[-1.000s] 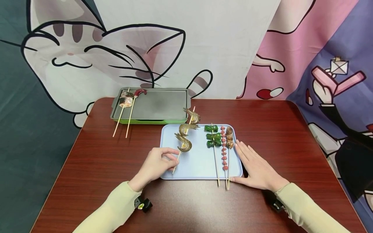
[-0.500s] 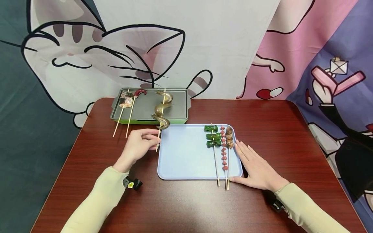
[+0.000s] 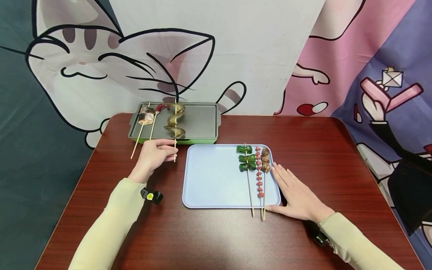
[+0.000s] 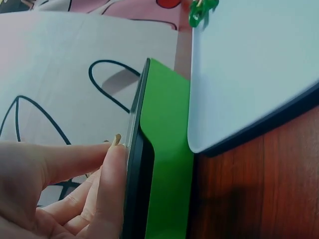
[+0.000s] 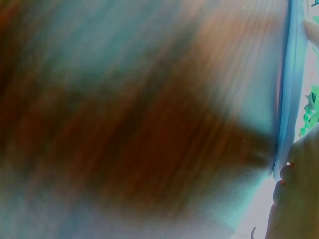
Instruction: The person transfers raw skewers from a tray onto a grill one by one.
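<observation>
My left hand (image 3: 156,155) pinches the lower end of a shrimp skewer (image 3: 175,120) between thumb and fingers. Three grey-brown shrimp on it lie over the dark grill pan (image 3: 200,120) with its green base. In the left wrist view the stick's end (image 4: 117,140) pokes out between thumb and finger, beside the green side of the pan base (image 4: 167,134). My right hand (image 3: 300,197) lies with straight fingers along the right edge of the light blue tray (image 3: 216,183), its thumb at the near right corner.
On the pan's left rest a skewer with a thick dark-skinned chunk (image 3: 146,115) and a red curled skewer (image 3: 162,108). The tray's right side holds skewers of green pepper (image 3: 247,158), small red pieces (image 3: 259,173) and brown chunks (image 3: 266,159). A cartoon curtain hangs behind the table (image 3: 303,142).
My left hand has carried the shrimp skewer from above the blue tray up and leftward to the grill pan, beside the red curled skewer. The right hand has stayed in place.
</observation>
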`<state>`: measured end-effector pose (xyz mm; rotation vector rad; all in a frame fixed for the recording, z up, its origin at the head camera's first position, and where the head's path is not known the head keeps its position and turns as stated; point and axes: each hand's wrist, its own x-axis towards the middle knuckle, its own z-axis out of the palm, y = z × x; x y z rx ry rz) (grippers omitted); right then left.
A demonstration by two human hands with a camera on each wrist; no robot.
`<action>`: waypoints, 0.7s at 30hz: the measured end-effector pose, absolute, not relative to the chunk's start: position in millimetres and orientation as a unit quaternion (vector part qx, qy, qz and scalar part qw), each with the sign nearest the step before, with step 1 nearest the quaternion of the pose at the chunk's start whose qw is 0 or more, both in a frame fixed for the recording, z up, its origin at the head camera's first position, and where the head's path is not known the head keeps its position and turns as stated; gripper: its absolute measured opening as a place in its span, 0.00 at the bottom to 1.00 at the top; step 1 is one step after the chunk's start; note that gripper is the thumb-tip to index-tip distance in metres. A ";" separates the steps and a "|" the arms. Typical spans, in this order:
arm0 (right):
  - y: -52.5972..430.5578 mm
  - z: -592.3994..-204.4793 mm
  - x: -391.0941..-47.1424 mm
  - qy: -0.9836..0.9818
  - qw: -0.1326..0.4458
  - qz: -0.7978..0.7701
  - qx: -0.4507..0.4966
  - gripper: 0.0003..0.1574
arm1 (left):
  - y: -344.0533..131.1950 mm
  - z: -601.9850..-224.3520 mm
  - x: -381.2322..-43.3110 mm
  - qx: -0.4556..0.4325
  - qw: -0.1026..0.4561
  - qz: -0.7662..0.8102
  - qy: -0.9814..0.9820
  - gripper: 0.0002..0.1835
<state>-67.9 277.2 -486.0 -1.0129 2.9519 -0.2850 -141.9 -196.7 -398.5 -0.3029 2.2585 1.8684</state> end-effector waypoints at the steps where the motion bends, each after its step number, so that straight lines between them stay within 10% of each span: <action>1: 277.3 -486.1 -67.9 0.942 0.004 -0.091 -0.324 0.75 | -197.4 -398.8 -143.2 -0.106 0.099 0.632 0.761 0.22; 21: 277.5 -485.9 -67.6 0.945 0.014 -0.088 -0.314 0.76 | -209.2 -401.6 -152.4 -0.132 0.126 0.623 0.761 0.24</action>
